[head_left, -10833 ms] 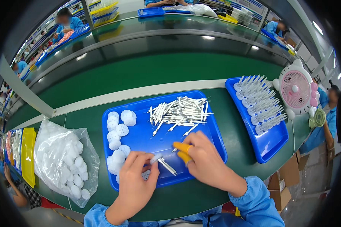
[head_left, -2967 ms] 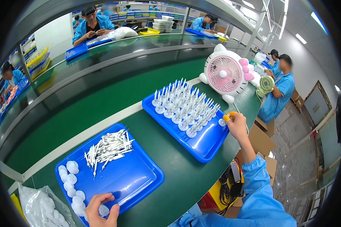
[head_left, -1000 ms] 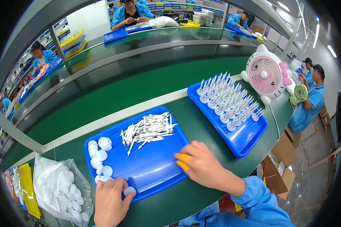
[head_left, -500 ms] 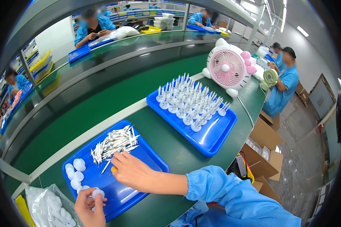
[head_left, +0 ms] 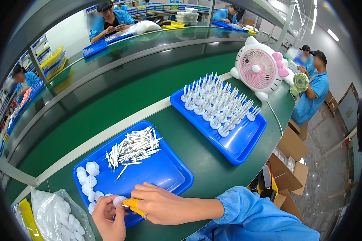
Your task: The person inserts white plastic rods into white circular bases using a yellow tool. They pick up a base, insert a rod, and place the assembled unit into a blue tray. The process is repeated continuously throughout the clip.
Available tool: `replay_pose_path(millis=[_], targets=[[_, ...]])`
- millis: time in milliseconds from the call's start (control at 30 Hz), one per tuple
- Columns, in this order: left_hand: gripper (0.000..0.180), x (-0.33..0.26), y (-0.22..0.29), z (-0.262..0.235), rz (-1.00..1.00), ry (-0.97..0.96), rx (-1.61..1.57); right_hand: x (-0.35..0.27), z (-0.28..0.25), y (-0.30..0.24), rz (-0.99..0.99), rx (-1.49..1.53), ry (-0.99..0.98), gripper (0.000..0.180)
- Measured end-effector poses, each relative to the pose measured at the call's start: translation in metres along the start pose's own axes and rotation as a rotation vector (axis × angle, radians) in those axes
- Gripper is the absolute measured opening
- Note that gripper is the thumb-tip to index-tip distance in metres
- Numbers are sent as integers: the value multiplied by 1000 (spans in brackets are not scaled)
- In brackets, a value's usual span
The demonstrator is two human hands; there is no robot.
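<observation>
My left hand pinches a round white plastic disc over the near left part of a blue tray. My right hand, with yellow finger cots on, is closed against that disc. Its fingertips pinch a thin white stick, mostly hidden, of which only a small end shows. A heap of thin white sticks with dark ends lies in the tray's far part, with one stick apart from it. Several more white discs line the tray's left side.
A second blue tray holds rows of discs with upright sticks. Behind it stand a white and pink fan and a small green fan. At the lower left lies a clear bag of white discs. Co-workers in blue sit beyond the bench.
My right hand has come from the stick heap toward me and now meets the disc in my left hand. The whole view has shifted slightly.
</observation>
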State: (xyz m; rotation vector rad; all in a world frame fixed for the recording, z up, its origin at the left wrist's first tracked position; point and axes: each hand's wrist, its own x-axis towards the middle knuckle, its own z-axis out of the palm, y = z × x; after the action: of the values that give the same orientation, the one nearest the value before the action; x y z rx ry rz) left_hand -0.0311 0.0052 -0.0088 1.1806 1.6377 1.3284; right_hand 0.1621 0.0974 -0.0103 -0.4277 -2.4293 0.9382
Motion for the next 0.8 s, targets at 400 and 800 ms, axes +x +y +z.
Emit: replay_pose_path(millis=[400,800], targets=[[19,-4,13,-1,-106,-35,76,-2,0,0,4,39,52,24],[20,-4,16,-2,-104,-46,131,-3,1,3,40,38,-3,44]])
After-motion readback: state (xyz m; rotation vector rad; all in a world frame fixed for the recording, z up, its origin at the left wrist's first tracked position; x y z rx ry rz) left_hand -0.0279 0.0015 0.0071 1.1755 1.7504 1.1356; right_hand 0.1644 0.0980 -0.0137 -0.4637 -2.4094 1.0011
